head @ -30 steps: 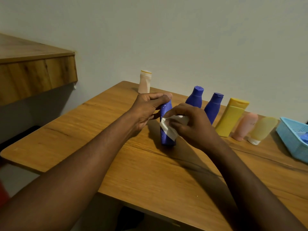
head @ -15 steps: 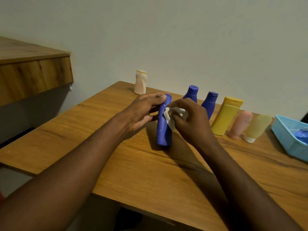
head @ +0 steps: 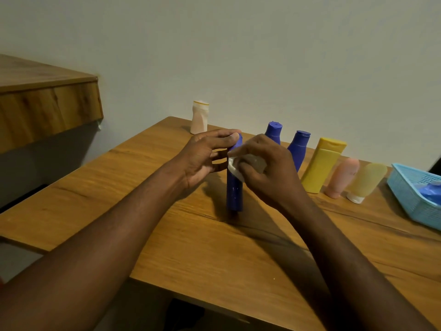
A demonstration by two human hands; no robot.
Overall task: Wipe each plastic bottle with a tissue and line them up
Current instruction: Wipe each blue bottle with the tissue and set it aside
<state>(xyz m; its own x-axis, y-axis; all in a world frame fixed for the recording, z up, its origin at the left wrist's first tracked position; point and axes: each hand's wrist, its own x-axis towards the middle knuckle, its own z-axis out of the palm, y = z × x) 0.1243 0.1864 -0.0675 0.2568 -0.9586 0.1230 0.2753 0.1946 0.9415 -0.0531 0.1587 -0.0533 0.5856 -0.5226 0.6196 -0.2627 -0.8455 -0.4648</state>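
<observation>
A tall blue bottle [head: 234,194] stands upright on the wooden table [head: 191,247]. My left hand [head: 205,158] grips its top with the fingertips. My right hand [head: 265,168] presses a crumpled white tissue [head: 235,167] against the bottle's upper side. Behind them, along the wall, stand two more blue bottles [head: 274,132] [head: 299,149], a yellow bottle [head: 322,168], a pink tube [head: 342,177] and a pale yellow tube [head: 365,181] in a row. A small beige bottle [head: 200,117] stands apart at the far left.
A light blue plastic basket [head: 410,197] sits at the right edge with something blue [head: 430,191] inside. A wooden shelf [head: 45,101] juts out on the left, above table height. The wall is close behind the row of bottles.
My right hand has slid the tissue up from the bottle's middle to its upper part. My left hand stays on the bottle's top, and the bottle is now more upright.
</observation>
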